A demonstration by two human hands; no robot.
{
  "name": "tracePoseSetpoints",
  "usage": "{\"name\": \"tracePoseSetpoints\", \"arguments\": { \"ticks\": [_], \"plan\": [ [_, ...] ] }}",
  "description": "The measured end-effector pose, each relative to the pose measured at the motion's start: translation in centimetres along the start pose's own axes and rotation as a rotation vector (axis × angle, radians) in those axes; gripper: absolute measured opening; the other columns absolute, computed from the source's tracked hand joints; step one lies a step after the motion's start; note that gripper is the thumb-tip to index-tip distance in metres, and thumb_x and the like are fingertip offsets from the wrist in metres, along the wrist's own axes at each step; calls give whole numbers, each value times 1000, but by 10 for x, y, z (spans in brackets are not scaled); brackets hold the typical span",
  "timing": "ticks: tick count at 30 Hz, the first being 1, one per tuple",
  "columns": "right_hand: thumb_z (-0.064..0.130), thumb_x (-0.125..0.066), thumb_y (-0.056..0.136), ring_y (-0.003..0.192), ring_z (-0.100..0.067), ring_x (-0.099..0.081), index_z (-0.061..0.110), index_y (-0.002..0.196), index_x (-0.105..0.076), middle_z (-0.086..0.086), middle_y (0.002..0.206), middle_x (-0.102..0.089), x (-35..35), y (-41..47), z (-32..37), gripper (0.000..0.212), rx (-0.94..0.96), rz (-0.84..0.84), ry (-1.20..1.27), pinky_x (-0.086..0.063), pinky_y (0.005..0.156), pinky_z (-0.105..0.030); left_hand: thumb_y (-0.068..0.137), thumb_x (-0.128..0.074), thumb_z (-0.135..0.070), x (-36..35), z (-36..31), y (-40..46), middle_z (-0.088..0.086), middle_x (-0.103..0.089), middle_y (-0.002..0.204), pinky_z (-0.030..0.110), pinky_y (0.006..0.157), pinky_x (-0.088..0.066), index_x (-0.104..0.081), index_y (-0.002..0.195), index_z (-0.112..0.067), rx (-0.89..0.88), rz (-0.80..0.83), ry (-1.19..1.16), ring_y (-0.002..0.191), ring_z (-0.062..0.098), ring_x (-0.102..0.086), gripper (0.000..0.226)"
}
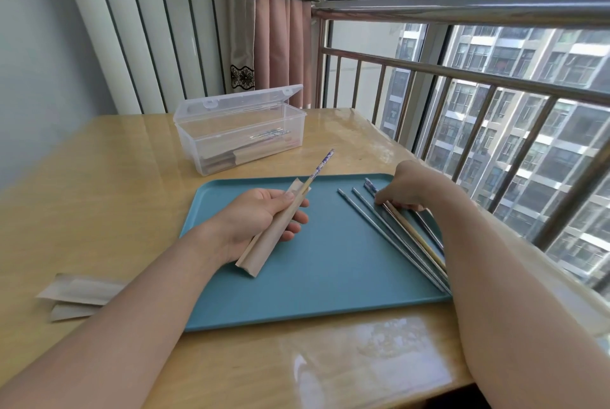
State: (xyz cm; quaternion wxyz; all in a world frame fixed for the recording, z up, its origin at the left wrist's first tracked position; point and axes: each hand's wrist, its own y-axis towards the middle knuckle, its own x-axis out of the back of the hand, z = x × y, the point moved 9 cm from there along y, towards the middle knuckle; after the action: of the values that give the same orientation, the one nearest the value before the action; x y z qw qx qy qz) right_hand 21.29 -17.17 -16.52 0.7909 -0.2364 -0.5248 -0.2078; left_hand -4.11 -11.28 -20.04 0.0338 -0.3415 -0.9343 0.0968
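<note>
I can't tell which of the chopsticks (412, 234) my right hand (409, 187) pinches at the tray's (330, 260) right edge; its curled fingers hide them. Over the tray's left half, my left hand (260, 217) grips a sleeve (274, 233). Its chopstick (321, 164), mostly hidden inside, points diagonally past the tray's far edge.

Left hand (255, 220) gripping sleeved chopstick (321, 164), right hand (407, 185) on loose chopsticks (396, 237)

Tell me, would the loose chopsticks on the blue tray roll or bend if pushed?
Probably stiff: the chopsticks lie dead straight. Likely to slide or roll on the smooth tray, whose raised rim should stop them.
</note>
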Motion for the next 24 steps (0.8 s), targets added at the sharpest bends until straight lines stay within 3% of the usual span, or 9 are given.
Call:
{"name": "tracePoseSetpoints", "arguments": {
  "ticks": [4,9,11,17,24],
  "plan": [
    [24,-76,86,50,-18,-51,-3,79,-68,-9,63,-63,5,2,-10,29,-15,41,185,-44,50,-29,106,-45,-23,0,0,-1,6,-69,81,20,52,-53,-68,113,0,-4,4,9,56,9,-62,34],
    [5,-57,97,47,-8,-47,-7,92,-61,-13,71,-62,43,-7,-8,14,101,-59,1310,-41,41,-13,105,-47,-25,5,-2,-4,5,-73,85,20,53,-52,-69,115,-3,0,32,91,58,9,-63,32],
    [4,-55,99,43,-7,-50,-5,93,-59,-10,62,-63,43,-9,4,11,151,-96,1597,-45,42,-12,105,-48,-25,8,-2,-5,5,-74,87,20,55,-53,-70,115,-5,7,54,121,60,9,-64,31],
    [7,-53,103,55,-15,-67,0,107,-54,-19,81,-71,28,-4,20,8,204,-188,1673,-59,57,-21,104,-51,-24,7,-4,-7,6,-75,92,20,58,-54,-71,114,-7,-3,99,117,63,9,-65,29],
    [9,-56,102,58,-13,-69,1,109,-56,-18,86,-72,23,4,18,11,200,-154,1581,-58,55,-19,103,-52,-27,4,-5,-8,4,-76,97,20,61,-54,-72,117,-10,-21,159,128,67,8,-65,30]
  ]
}}
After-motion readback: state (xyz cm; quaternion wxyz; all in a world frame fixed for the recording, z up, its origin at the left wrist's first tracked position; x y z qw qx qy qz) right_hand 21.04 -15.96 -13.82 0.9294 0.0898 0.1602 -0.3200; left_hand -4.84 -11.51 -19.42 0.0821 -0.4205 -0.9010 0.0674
